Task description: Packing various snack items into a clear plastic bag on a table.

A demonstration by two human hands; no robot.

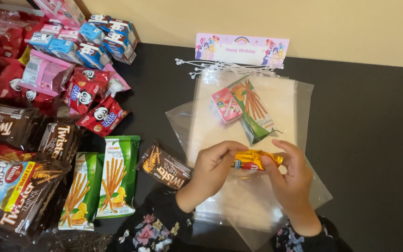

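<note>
Head view: left hand [209, 170] and right hand [289, 175] pinch a crinkly gold foil packet [253, 160] — over glossy clear bags [257, 200].

On the black table [374, 140] lie green breadstick packets [117, 177], brown wafer packs [57, 140], blue drink cartons [89, 42] and a colourful card topper [242, 49].

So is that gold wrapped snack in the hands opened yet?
Looks sealed: the gold snack packet seems whole, pinched at each end by left hand and right hand.
</note>
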